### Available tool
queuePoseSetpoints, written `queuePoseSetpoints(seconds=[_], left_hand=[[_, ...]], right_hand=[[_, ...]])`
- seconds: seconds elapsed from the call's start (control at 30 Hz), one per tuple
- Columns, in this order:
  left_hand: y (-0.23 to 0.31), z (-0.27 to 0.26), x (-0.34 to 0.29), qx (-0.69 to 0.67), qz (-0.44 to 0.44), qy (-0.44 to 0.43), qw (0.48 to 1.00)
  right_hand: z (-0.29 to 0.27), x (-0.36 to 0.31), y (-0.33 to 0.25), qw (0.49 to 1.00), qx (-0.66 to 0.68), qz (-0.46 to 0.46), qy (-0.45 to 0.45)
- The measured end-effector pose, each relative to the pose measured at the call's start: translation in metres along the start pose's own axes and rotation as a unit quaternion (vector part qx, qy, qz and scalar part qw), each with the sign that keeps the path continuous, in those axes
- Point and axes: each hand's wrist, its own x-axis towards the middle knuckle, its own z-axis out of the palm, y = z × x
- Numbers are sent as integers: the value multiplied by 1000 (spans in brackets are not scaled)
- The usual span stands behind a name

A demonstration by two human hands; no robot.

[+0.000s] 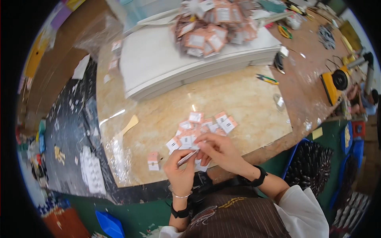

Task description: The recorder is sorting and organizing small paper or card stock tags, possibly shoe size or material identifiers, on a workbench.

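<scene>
My left hand (179, 170) grips a thin stack of small paper tags (187, 158) edge-on, just above the table's near edge. My right hand (219, 151) pinches the top of the same stack with its fingertips. Beyond the fingers, a loose cluster of small orange-and-white tags (202, 127) lies spread on the marbled tabletop (238, 99). A single tag (153, 161) sits alone to the left of my left hand. I wear a dark wristband on each wrist and a thin bracelet on the left.
A thick stack of white sheets (158, 63) lies at the back with a heap of tags (216, 25) on it. A yellow-handled cutter (266, 79) lies to the right, a wooden spatula (129, 126) to the left. A yellow machine (335, 81) stands far right.
</scene>
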Motion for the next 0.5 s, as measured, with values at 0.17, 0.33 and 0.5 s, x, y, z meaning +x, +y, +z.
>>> queuePoseSetpoints(seconds=[0.17, 0.33, 0.5], left_hand=[[-8, -4, 2, -33, -81, -75, 993], [-28, -6, 9, -188, -245, -80, 948], [-40, -3, 13, -243, -305, -55, 919]], right_hand=[[-23, 13, -3, 993, -122, -4, -6], [-52, 42, 0, 971, -158, -72, 166], [-114, 49, -12, 852, -404, -165, 290]])
